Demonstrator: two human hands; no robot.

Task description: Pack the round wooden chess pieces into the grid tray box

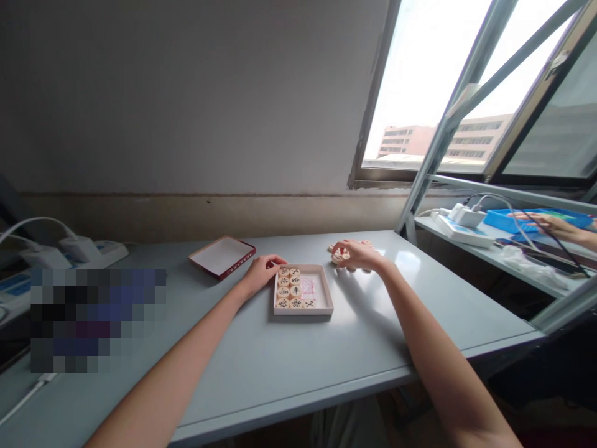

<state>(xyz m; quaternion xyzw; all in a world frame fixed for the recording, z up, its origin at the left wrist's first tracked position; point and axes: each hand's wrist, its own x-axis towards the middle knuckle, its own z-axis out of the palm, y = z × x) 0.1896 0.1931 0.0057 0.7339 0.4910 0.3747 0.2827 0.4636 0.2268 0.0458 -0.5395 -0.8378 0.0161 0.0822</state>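
An open, shallow white box (326,289) lies on the grey table, with round wooden xiangqi pieces (284,291) in rows along its left side and one more at the front. A pink printed patch shows on its bare bottom. My left hand (261,274) grips the box at its far left corner, fingers over the edge. Over a loose cluster of xiangqi pieces (365,244) right of the box, my right hand (358,254) is curled, thumb and fingers around a piece with a red mark. The palm hides part of the cluster.
A red-sided box lid (222,256) lies upturned at the back left. Power strips with chargers (81,249) stand at far left, beside a blurred-out area. On a neighbouring desk at right, another person's hand (550,225) is at a blue tray (501,219); a metal frame (420,193) rises between.
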